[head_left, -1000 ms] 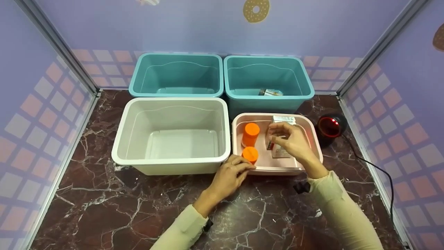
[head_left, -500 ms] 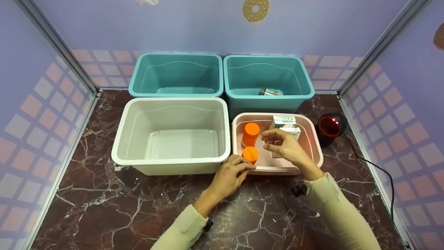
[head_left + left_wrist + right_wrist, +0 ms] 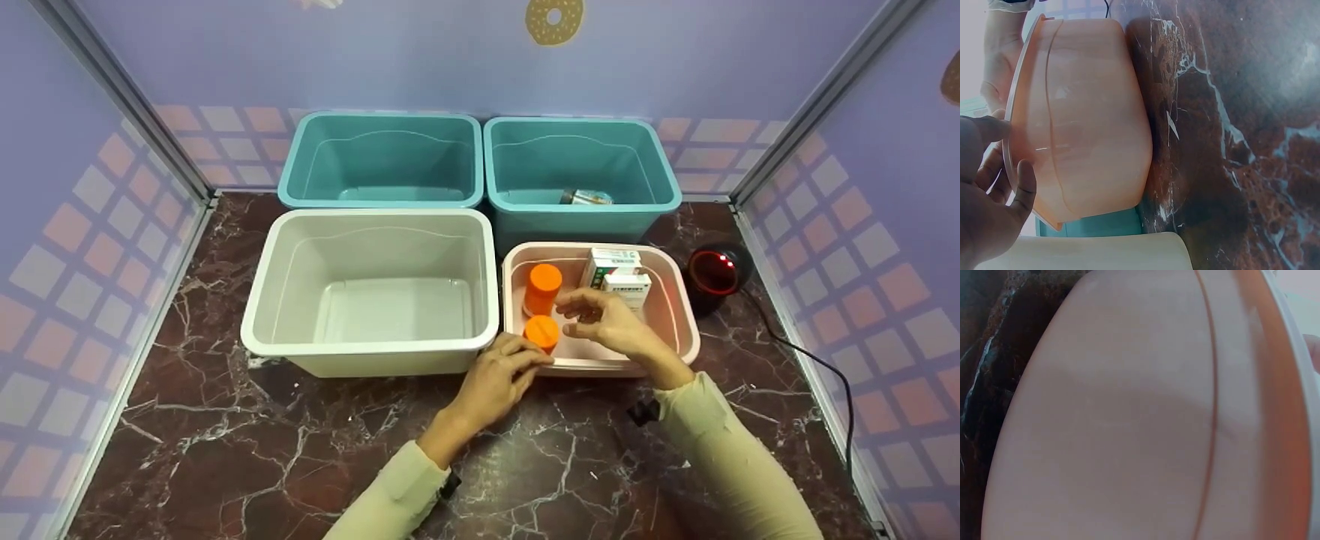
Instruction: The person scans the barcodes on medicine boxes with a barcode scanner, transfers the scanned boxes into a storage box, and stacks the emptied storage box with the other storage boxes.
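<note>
My left hand grips the front left corner of the pink bin, fingers over its rim and thumb against the outer wall. Just inside that corner stands a bottle with an orange cap, close by my fingers. Behind it is a second upright orange-capped bottle. My right hand is over the bin, fingers loosely bent with a gap to the thumb, fingertips near both bottles and nothing held. Two white medicine boxes, a back one and a front one, stand at the bin's right.
An open white bin is left of the pink one. Behind stand two teal bins, left and right; the right one contains a small jar. A black device with red lights and a cable sits at the right.
My right hand has moved left and slightly toward me, from the boxes to the orange-capped bottles, uncovering the boxes. My left hand stays at the rim.
</note>
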`<state>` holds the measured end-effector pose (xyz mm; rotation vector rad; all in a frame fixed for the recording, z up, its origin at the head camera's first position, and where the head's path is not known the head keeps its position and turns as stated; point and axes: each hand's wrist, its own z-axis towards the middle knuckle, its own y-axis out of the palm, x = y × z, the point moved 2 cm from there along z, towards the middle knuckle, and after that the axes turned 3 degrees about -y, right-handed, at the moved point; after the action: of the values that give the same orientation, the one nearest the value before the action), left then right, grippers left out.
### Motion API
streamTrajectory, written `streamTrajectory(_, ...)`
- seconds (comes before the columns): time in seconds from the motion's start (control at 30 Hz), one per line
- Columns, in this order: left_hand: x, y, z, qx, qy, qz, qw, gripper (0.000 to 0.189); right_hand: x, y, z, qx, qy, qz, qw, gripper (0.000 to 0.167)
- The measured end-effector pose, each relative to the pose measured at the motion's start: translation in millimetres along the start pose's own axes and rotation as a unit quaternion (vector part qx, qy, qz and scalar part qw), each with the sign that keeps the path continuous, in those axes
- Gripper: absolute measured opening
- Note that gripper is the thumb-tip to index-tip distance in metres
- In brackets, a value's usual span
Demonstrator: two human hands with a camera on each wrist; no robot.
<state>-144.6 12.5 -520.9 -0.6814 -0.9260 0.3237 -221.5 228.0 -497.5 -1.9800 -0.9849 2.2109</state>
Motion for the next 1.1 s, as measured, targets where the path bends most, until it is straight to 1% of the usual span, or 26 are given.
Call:
streamTrajectory(0.17, -0.2, 0.0, 0.2, -0.004, -0.007, -0.002, 1.0000, 0.018, 1.3, 2.6, 2.1, -0.020, -0.003, -0.005, 0.9998, 0.043)
streamTrajectory(0.27, 0.1, -0.2, 0.7, -0.003, -0.004, 0.000, 1.0000, 0.018, 2.2, 3.8, 3.2, -0.030, -0.008, -0.007, 0.9995, 0.045)
streamTrajectory(0.47, 1.0, -0.9, 0.9, -0.001, 0.001, 0.007, 1.0000, 0.018, 6.0, 7.0, 4.4, -0.063, 0.000, -0.003, 0.9980, 0.049)
streamTrajectory(0.67, 0.3, -0.8, 0.3, -0.006, -0.007, 0.001, 1.0000, 0.019, 7.6, 9.3, 7.0, -0.089, -0.009, -0.025, 0.9957, 0.050)
streamTrajectory(0.77, -0.2, -0.2, 0.0, -0.006, -0.006, 0.000, 1.0000, 0.019, 7.2, 9.5, 8.1, -0.099, -0.012, -0.041, 0.9942, 0.053)
streamTrajectory(0.9, -0.3, 0.2, 0.1, -0.005, -0.005, -0.001, 1.0000, 0.018, 6.8, 10.0, 9.5, -0.111, -0.027, -0.077, 0.9904, 0.058)
streamTrajectory(0.97, -0.6, 0.4, 0.2, -0.003, -0.004, -0.001, 1.0000, 0.018, 6.4, 11.0, 10.4, -0.120, -0.037, -0.086, 0.9884, 0.060)
streamTrajectory(1.1, -1.3, 0.8, 0.2, 0.004, 0.003, 0.001, 1.0000, 0.018, 5.3, 13.4, 12.9, -0.133, -0.041, -0.090, 0.9861, 0.061)
